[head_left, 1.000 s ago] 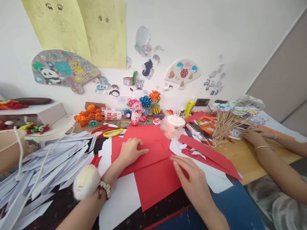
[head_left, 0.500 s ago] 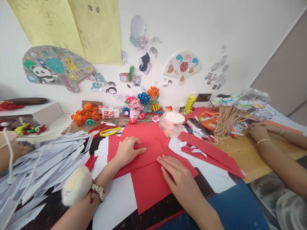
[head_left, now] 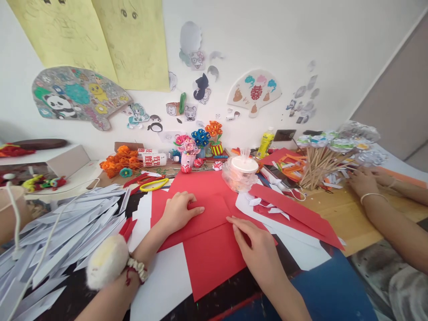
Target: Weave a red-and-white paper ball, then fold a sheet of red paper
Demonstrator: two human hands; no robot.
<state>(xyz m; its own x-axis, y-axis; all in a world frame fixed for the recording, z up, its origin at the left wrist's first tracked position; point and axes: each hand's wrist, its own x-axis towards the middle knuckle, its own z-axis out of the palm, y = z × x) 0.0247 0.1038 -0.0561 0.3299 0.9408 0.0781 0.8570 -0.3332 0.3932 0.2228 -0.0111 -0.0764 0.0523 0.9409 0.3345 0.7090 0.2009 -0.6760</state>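
A sheet of red paper (head_left: 214, 263) lies in front of me with a folded flap (head_left: 209, 216) across its upper part. My left hand (head_left: 179, 211) presses on the flap from the left, thumb stretched out and apart from the bent fingers. At the flap's right end, the thumb and forefinger of my right hand (head_left: 256, 240) come together at the paper's edge and seem to pinch it. White paper (head_left: 160, 281) and more red sheets (head_left: 197, 180) lie beneath. A fluffy white wristband ornament (head_left: 107, 262) sits on my left wrist.
Many white paper strips (head_left: 76, 223) cover the left side. Yellow-handled scissors (head_left: 154, 184), a lidded plastic cup (head_left: 244, 165) and small flower pots (head_left: 187, 154) stand or lie behind. At right, another person's hands (head_left: 363, 180) work near stick-stemmed paper flowers (head_left: 319, 167).
My right hand has shifted slightly right along the flap's edge; its fingers, flatter before, now draw together at the tips. My left hand stays in place on the red paper.
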